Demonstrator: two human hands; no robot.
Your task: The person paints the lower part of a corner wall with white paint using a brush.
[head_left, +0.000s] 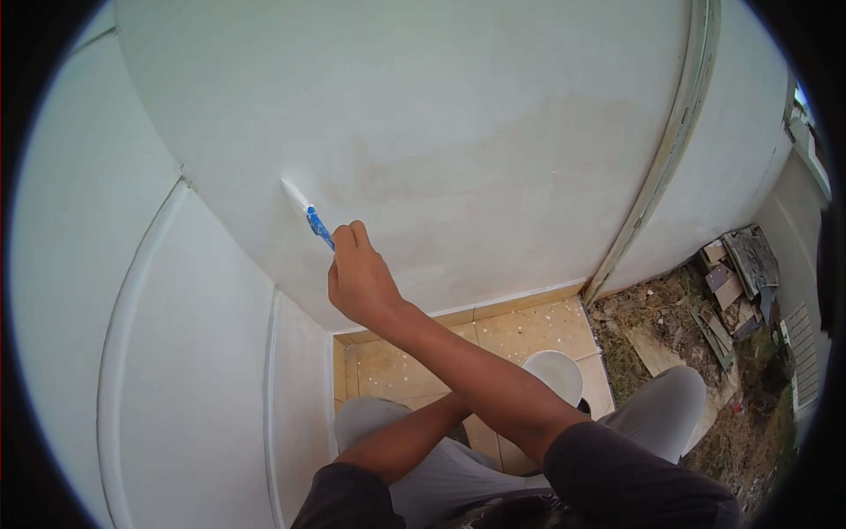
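Note:
My right hand (363,275) is closed around the blue handle of a paintbrush (317,222), which is spattered with white. The brush's white bristles touch or nearly touch the pale wall (423,115), a little right of the inner corner. Damp-looking, greyish patches show on the wall to the right of the brush. My left forearm (410,438) passes under my right forearm, and the left hand is hidden behind it. A white bucket (557,375) stands on the floor beyond my right forearm, partly covered by it.
Tan floor tiles (529,329) carry white paint specks. White panels with raised trim (137,264) form the left wall. A vertical strip (656,167) runs down the wall at right. Beyond the tile edge lie dirt and a pile of broken boards (736,278). My bent knees flank the bucket area.

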